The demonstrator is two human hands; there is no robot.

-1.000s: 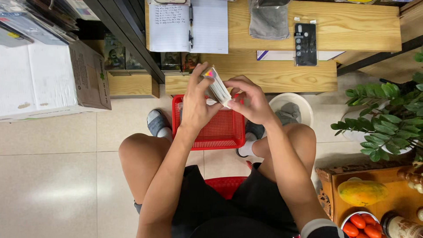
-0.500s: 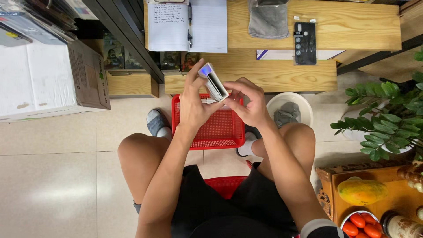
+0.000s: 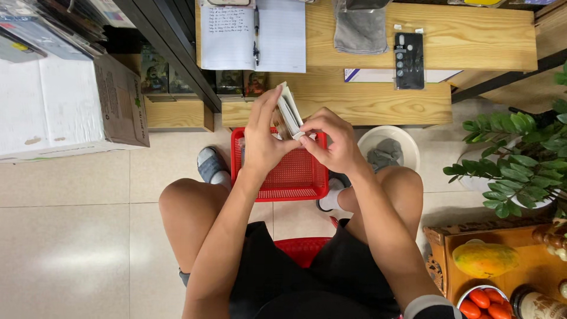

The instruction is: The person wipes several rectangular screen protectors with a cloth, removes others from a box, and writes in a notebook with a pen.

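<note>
Packet (image 3: 289, 111) is held above the red basket (image 3: 283, 171), long axis tilted up and away. Left hand (image 3: 264, 139) grips its side; right hand (image 3: 331, 139) pinches the lower end, both equally near.

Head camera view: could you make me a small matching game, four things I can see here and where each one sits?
Things:
1. red basket
2. open notebook
3. papaya
4. small flat package

Places:
A. on the wooden tray at lower right, above a bowl of tomatoes
B. held between the left hand and the right hand
C. on the floor between the person's feet
D. lying on the wooden bench, a pen on it

Pairs: 1-C, 2-D, 3-A, 4-B
</note>
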